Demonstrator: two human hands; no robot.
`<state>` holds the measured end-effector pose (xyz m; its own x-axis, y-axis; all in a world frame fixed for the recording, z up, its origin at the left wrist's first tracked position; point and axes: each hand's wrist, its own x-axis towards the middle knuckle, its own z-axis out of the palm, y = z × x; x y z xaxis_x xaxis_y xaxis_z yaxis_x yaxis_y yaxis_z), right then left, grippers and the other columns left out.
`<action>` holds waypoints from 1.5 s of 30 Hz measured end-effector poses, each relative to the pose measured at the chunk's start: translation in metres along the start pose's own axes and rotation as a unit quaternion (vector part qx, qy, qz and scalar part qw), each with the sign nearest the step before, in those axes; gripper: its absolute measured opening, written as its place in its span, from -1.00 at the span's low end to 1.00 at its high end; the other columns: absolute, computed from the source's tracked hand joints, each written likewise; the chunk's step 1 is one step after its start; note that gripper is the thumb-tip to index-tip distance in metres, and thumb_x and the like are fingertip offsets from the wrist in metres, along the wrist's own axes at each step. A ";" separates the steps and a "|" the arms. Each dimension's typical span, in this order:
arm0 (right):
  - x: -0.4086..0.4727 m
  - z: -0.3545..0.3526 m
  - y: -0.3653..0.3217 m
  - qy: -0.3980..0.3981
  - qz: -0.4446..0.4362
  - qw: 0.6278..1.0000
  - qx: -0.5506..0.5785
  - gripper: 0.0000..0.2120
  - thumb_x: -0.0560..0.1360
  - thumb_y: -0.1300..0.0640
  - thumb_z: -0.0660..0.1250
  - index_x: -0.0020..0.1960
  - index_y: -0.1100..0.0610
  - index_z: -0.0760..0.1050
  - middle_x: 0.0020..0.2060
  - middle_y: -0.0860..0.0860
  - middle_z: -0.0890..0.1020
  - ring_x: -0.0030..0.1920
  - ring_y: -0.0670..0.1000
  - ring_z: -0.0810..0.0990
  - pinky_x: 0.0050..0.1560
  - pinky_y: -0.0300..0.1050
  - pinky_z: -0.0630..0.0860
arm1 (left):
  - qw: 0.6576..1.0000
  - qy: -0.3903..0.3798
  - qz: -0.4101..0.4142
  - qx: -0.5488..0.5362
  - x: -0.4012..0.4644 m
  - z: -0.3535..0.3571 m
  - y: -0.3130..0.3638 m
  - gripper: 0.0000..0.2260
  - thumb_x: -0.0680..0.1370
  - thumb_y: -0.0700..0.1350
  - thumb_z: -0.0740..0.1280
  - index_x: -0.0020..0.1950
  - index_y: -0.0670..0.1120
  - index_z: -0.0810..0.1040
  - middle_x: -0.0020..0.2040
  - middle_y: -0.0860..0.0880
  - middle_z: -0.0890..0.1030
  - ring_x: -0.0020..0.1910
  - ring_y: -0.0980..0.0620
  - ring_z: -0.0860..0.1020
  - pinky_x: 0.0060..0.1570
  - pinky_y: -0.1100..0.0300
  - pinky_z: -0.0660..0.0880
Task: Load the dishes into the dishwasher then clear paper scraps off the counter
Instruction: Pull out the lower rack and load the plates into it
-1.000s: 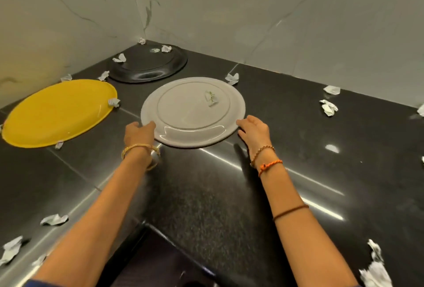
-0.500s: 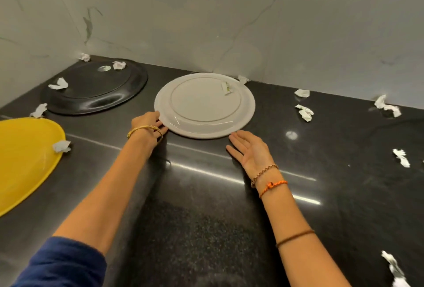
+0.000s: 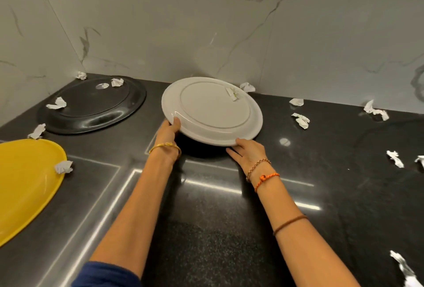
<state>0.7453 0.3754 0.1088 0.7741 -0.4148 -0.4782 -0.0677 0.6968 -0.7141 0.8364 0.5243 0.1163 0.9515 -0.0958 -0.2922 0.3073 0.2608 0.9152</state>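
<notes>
head view, down at counter (image 3: 344, 172) (close)

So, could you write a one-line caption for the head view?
Left hand grips, right hand supports the white plate, near edge raised off the dark counter, paper scrap on it.

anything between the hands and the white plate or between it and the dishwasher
Nothing between them: the left hand grips the white plate at its left rim, the right hand touches its near rim. A paper scrap lies on it. The dishwasher is out of view, so that path cannot be judged.
</notes>
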 end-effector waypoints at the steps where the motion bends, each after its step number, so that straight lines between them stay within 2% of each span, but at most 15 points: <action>1: 0.001 -0.001 -0.001 -0.001 0.009 1.000 0.008 -0.78 0.52 0.43 0.13 0.11 0.28 0.42 0.11 0.24 0.53 0.22 0.21 0.48 0.06 0.06 0.45 | 1.000 -0.008 0.008 -0.013 0.000 0.000 -0.002 -0.70 0.60 -0.15 0.18 0.33 -0.17 0.39 0.12 -0.06 0.51 0.17 0.01 0.43 0.28 0.03 0.36; 5: 0.003 -0.002 -0.002 0.003 0.012 1.000 0.015 -0.71 0.51 0.44 0.12 0.20 0.29 0.40 0.18 0.27 0.51 0.24 0.22 0.48 0.07 0.04 0.45 | 0.997 -0.014 0.070 -0.025 -0.004 -0.001 -0.004 -0.84 0.61 -0.18 0.16 0.12 -0.11 0.50 -0.06 0.00 0.56 0.10 0.01 0.43 0.21 0.07 0.38; 9: 0.006 0.002 -0.004 0.019 0.001 0.999 0.033 -0.82 0.52 0.37 0.17 0.03 0.18 0.45 0.23 0.27 0.49 0.18 0.22 0.50 0.09 0.01 0.44 | 0.986 -0.027 0.103 -0.128 -0.012 0.011 0.006 -0.79 0.62 -0.21 0.12 -0.07 -0.02 0.51 -0.24 0.07 0.64 -0.12 0.05 0.55 0.05 -0.02 0.51; 11: 0.007 0.001 -0.009 0.028 -0.016 0.998 0.050 -0.75 0.52 0.31 0.22 0.18 0.19 0.47 0.26 0.22 0.48 0.24 0.21 0.47 0.18 0.00 0.41 | 0.979 -0.013 0.133 -0.156 -0.018 0.019 0.017 -0.78 0.63 -0.21 0.11 -0.07 -0.02 0.51 -0.18 0.04 0.61 -0.13 0.07 0.54 0.13 -0.03 0.47; 14: 0.011 -0.006 -0.018 0.011 -0.035 0.996 0.079 -0.63 0.55 0.23 0.21 0.35 0.13 0.35 0.32 0.18 0.43 0.26 0.21 0.45 0.25 0.00 0.35 | 0.970 0.034 0.197 -0.136 -0.022 0.017 0.031 -0.81 0.62 -0.22 0.11 -0.04 -0.07 0.50 -0.24 0.10 0.59 -0.21 0.17 0.52 0.00 0.19 0.50; 17: 0.012 -0.011 -0.022 -0.024 -0.021 0.996 0.078 -0.87 0.55 0.14 0.21 0.08 0.07 0.47 0.19 0.12 0.49 0.27 0.16 0.45 0.24 -0.04 0.33 | 0.958 0.073 0.262 -0.093 -0.023 0.004 0.036 -0.86 0.62 -0.24 0.12 0.07 -0.16 0.45 -0.30 0.16 0.58 -0.32 0.30 0.51 -0.10 0.38 0.46; 21: 0.012 -0.016 -0.012 0.041 -0.203 0.978 0.032 -0.61 0.50 0.31 0.26 0.32 0.17 0.41 0.38 -0.01 0.33 0.31 -0.11 0.35 0.16 -0.33 0.34 | 0.954 0.087 0.275 -0.082 -0.036 -0.001 0.040 -0.78 0.62 -0.21 0.13 -0.15 -0.07 0.50 -0.28 0.13 0.54 -0.33 0.32 0.50 -0.19 0.44 0.46; 23: 0.010 -0.018 -0.007 0.046 -0.259 0.965 0.010 -0.52 0.47 0.30 0.32 0.37 0.12 0.35 0.40 -0.03 0.26 0.32 -0.10 0.34 0.12 -0.35 0.33 | 0.954 0.083 0.273 -0.092 -0.041 0.000 0.041 -0.76 0.61 -0.22 0.14 -0.18 -0.02 0.50 -0.36 0.19 0.58 -0.37 0.34 0.51 -0.23 0.47 0.45; 26: 0.009 -0.026 -0.013 -0.020 -0.212 0.975 0.056 -0.42 0.48 0.19 0.32 0.44 0.08 0.20 0.26 0.00 0.46 0.33 0.04 0.38 0.21 -0.18 0.32 | 0.958 0.069 0.257 -0.105 -0.044 0.005 0.041 -0.75 0.60 -0.24 0.15 -0.20 -0.02 0.50 -0.41 0.20 0.59 -0.35 0.31 0.52 -0.24 0.46 0.45; 29: 0.000 -0.041 -0.023 -0.068 -0.207 0.974 0.068 -0.43 0.46 0.05 0.31 0.43 0.00 0.23 0.03 -0.11 0.58 0.17 0.02 0.51 0.07 -0.12 0.45 | 0.965 0.054 0.232 -0.113 -0.051 0.020 0.038 -0.77 0.60 -0.22 0.17 -0.22 -0.04 0.50 -0.40 0.18 0.58 -0.29 0.25 0.49 -0.21 0.43 0.46; 32: -0.018 -0.057 -0.042 -0.080 -0.270 0.950 0.134 -0.32 0.36 0.01 0.42 0.42 0.01 0.25 0.17 0.02 0.55 0.14 0.03 0.54 0.08 -0.06 0.55 | 0.975 0.010 0.190 -0.117 -0.062 0.046 0.036 -0.81 0.60 -0.17 0.18 -0.18 -0.05 0.50 -0.26 0.07 0.54 -0.22 0.19 0.48 -0.15 0.39 0.48; 35: -0.041 -0.073 -0.073 -0.020 -0.335 0.933 0.134 -0.57 0.47 0.27 0.29 0.31 0.06 0.37 0.06 0.06 0.58 0.03 0.03 0.59 -0.04 -0.11 0.59 | 0.978 -0.059 0.149 -0.134 -0.073 0.079 0.039 -0.88 0.58 -0.15 0.22 -0.11 -0.08 0.52 -0.18 0.04 0.55 -0.15 0.12 0.51 -0.11 0.32 0.49; 39: -0.084 -0.116 -0.101 0.067 -0.383 0.914 0.116 -0.63 0.43 0.38 0.29 0.10 -0.01 0.45 -0.02 0.01 0.59 -0.01 0.03 0.58 -0.12 -0.13 0.60 | 0.969 -0.197 0.113 -0.096 -0.093 0.119 0.034 -0.98 0.49 -0.17 0.35 -0.10 -0.06 0.54 -0.21 0.02 0.61 -0.21 0.07 0.58 -0.19 0.24 0.53; 41: -0.115 -0.143 -0.108 0.131 -0.421 0.895 0.073 -0.61 0.35 0.39 0.36 0.05 0.01 0.45 -0.05 0.01 0.59 -0.01 0.05 0.58 -0.16 -0.12 0.58 | 0.949 -0.288 0.103 -0.072 -0.102 0.135 0.021 -0.85 0.36 -0.15 0.46 -0.11 -0.06 0.56 -0.22 0.01 0.63 -0.22 0.05 0.59 -0.12 0.16 0.53; 45: -0.189 -0.199 -0.100 0.252 -0.490 0.834 -0.032 -0.42 0.12 0.24 0.50 0.11 0.04 0.45 0.02 0.02 0.60 0.08 0.08 0.57 -0.04 -0.03 0.59 | 0.889 -0.443 0.099 -0.064 -0.132 0.169 -0.013 -0.53 0.01 -0.01 0.56 -0.15 -0.07 0.56 -0.33 0.11 0.66 -0.30 0.18 0.60 -0.24 0.29 0.54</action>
<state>0.4810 0.2677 0.1687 0.1158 -0.9710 0.2090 0.3958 -0.1479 -0.9064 0.7045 0.3714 0.1895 0.6225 -0.7395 0.2562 0.1875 0.4588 0.8685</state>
